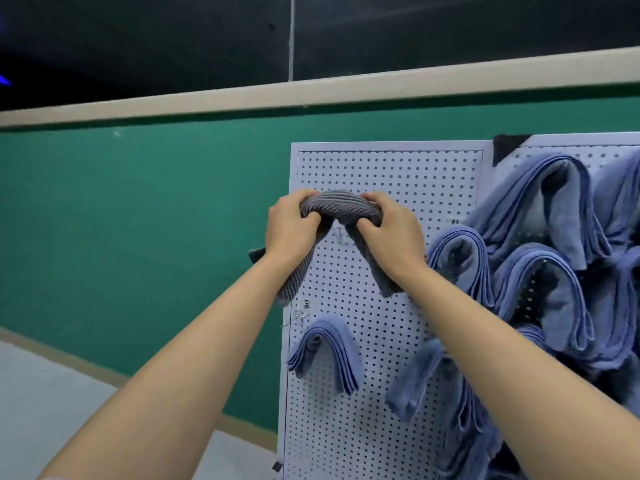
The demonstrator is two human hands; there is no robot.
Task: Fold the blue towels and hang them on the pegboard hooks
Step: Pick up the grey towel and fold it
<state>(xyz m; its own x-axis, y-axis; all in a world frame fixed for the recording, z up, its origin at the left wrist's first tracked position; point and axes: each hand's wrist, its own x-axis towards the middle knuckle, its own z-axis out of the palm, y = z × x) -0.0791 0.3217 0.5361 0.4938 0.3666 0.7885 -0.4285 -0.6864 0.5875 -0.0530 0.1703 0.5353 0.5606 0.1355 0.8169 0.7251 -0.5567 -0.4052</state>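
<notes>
Folded grey-blue ribbed towel: gripped by left hand and right hand above metal hook; risk: off-centre drape, slipping off.

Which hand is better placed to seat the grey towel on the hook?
The right hand, marginally. Both hands grip the arched grey towel above the hook, but the right thumb lies nearer the hook, while the left hand sits farther out toward the pegboard edge.

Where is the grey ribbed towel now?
Head view, centre: the grey ribbed towel arches over a metal hook on the white pegboard, upper left, gripped by left hand and right hand, above a folded blue towel.
</notes>
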